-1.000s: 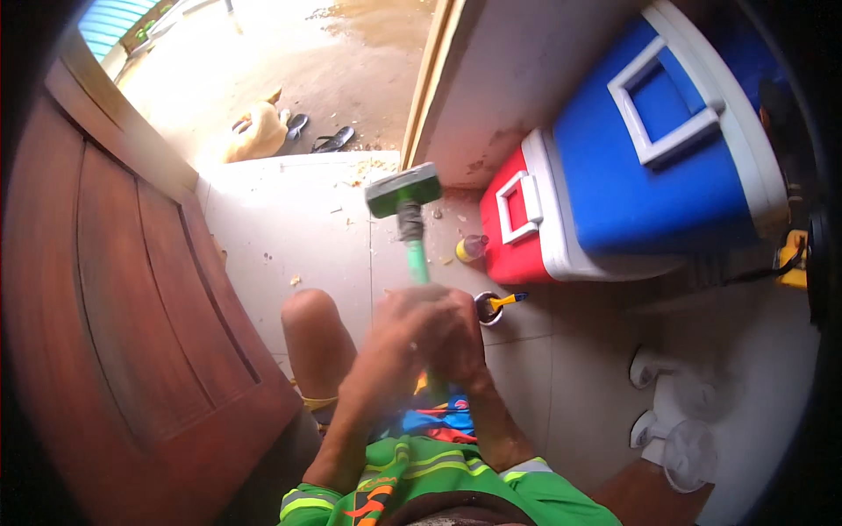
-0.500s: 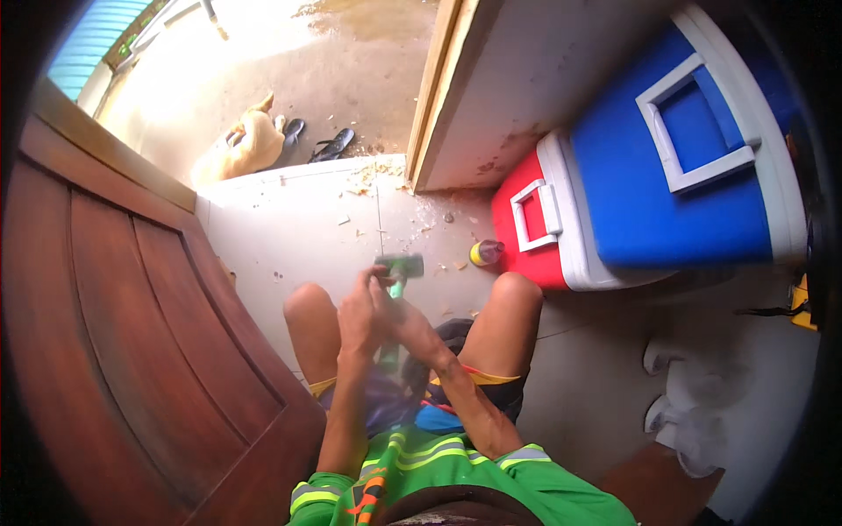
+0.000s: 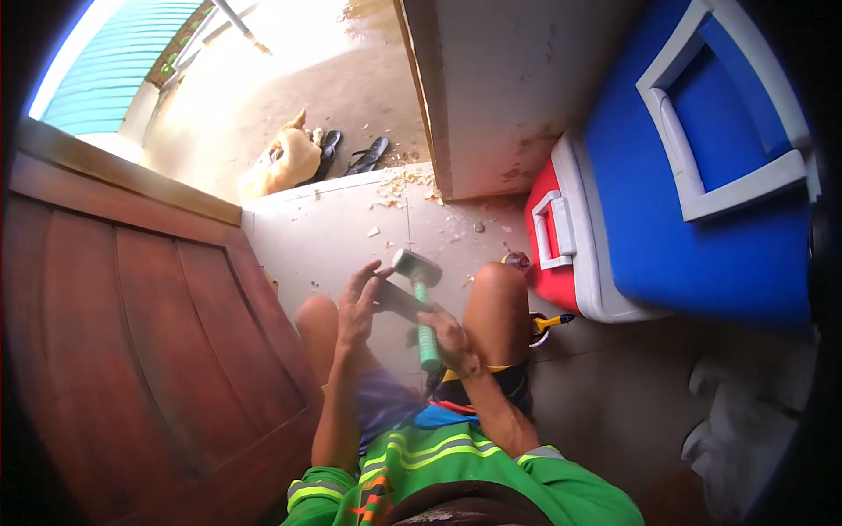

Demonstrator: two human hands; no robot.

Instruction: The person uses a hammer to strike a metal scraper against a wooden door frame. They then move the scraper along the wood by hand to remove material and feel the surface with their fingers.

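Observation:
My right hand (image 3: 449,337) is closed beside my right knee on a hammer (image 3: 427,346) with a green handle and a grey, block-shaped head. A dark flat bar (image 3: 399,299) runs slantwise from the right hand's fingers toward my left hand (image 3: 355,302); its exact kind is not clear. The left hand is raised with its fingers stretched out near the bar's far end. Whether it touches the bar is hard to tell. Both hands are above the gap between my bent knees.
A brown panelled door (image 3: 158,307) stands at left. Blue (image 3: 631,202) and red (image 3: 545,206) coolers, a bottle (image 3: 519,260) and a yellow-handled brush (image 3: 551,322) in a container are at right. Wood shavings (image 3: 408,182) lie by the threshold; a dog (image 3: 285,162) and black flip-flops (image 3: 368,156) are beyond.
My hands have moved apart, and the dark flat bar now shows between them. The hammer has shifted right with its head up. The view has turned, bringing the brush into sight.

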